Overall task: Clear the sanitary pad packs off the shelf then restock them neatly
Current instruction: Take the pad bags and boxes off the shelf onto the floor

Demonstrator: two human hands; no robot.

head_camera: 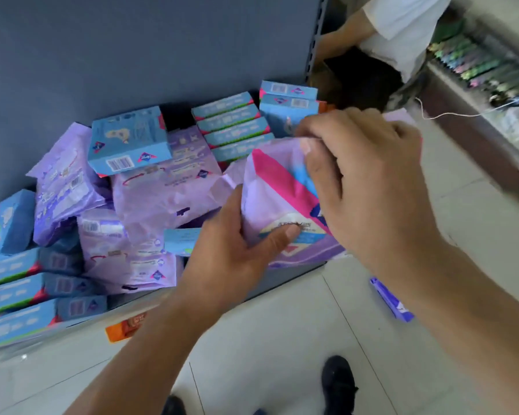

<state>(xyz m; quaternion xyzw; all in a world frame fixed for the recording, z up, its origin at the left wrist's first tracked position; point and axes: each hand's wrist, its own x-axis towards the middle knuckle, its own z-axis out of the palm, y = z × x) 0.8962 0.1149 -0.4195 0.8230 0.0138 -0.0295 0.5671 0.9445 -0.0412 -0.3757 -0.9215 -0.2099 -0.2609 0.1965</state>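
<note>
1. Two dark shoes (pixel 337 381) stand on the pale tiled floor (pixel 282 339) at the bottom edge; the second one, to the left, is only partly in view.
2. One small purple pack (pixel 391 301) lies on the floor just right of the shelf, partly hidden by the right forearm.
3. One orange price tag (pixel 126 326) sits on the front lip of the shelf (pixel 282 280).
4. The left hand (pixel 237 253) grips the lower part of one purple pack with a pink stripe (pixel 276 190), thumb pressed on its printed label.
5. The right hand (pixel 369 181) pinches the top edge of the same pack, fingers curled over it. The pack is held tilted above the right front end of the shelf.
6. On the shelf's left front, three flat blue boxes (pixel 27 292) lie stacked, with one more blue box (pixel 12 223) standing behind them.
7. About four loose purple packs (pixel 162 187) lie jumbled in the middle; the exact count is hard to tell.
8. One blue box (pixel 129 142) rests tilted on top of that heap, and one small blue box (pixel 182 241) pokes out among the packs.
9. Further back, four blue boxes (pixel 231 127) stand in a row, with two more (pixel 288 100) to their right against the grey back panel (pixel 132 55).
10. Farthest, at the upper right, another person in a white shirt (pixel 402 28) bends down.
</note>
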